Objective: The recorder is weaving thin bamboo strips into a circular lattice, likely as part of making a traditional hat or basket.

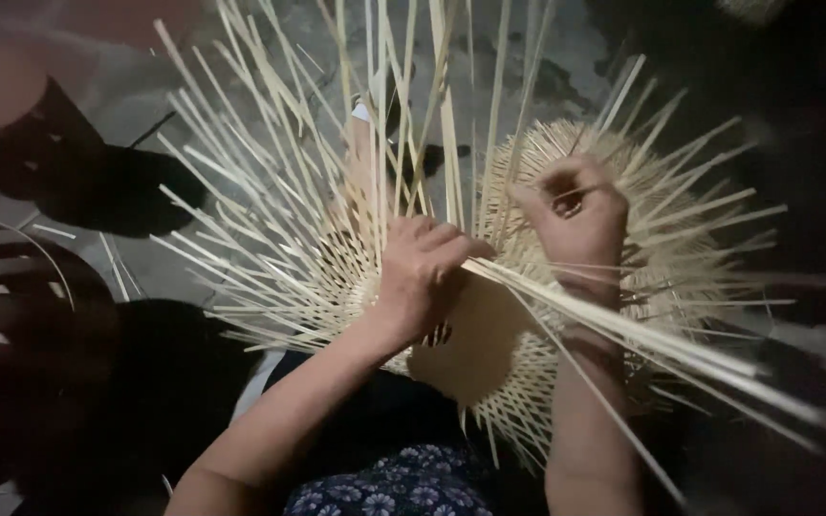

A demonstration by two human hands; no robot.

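Fingers [451,244] of the left hand [420,277] curled shut over a bundle of bamboo strips [623,330] that ran off rightward. Beyond, the right hand [571,215] pinched one thin strip, fist nearly closed. Between both hands, in the lap, lay the half-woven basket [489,354]: its base looked finished, while loose spokes [270,191] fanned out unwoven.
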